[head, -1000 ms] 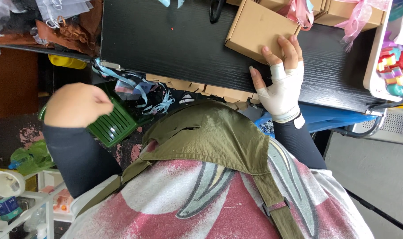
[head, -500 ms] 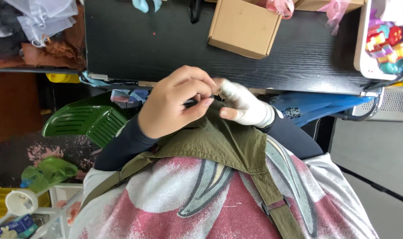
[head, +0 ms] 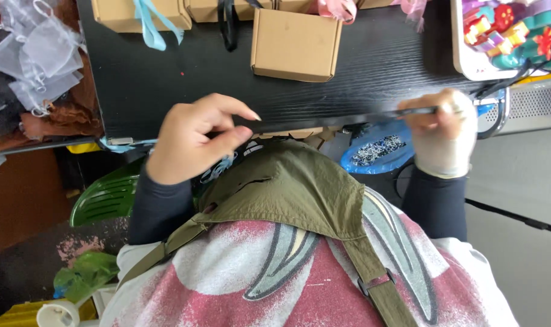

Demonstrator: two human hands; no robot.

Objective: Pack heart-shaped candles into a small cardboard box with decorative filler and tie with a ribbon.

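Black and thin, a length of dark ribbon (head: 336, 118) runs taut along the near edge of the black wood-grain table (head: 166, 79), stretched between the person's two hands. The left hand (head: 194, 142) pinches one end between thumb and bent forefinger, the other fingers loosely curled above it. The right hand (head: 443, 130), wrapped in a white bandage-like covering, is closed in a fist around the other end, well apart from the left, so the strip hangs straight and level just in front of the chest. Held that way it stays flat and untwisted, clear of the olive-green apron bib (head: 287, 188) below it.

On the table beyond the ribbon sits a small closed brown cardboard box (head: 295, 43), with more boxes of the same kind in a row at the far edge, one tied with a pale blue ribbon (head: 147, 21) and another with a pink bow (head: 339, 7). A white tray of bright plastic trinkets (head: 511, 30) stands at the right end of the table. Sheer white organza pouches (head: 27, 54) are heaped to the left. Below the table edge are a green plastic chair (head: 106, 197) and a blue bag of small beads (head: 378, 151). Nothing lies between the hands to snag the ribbon; the box stands nearest, just behind it.
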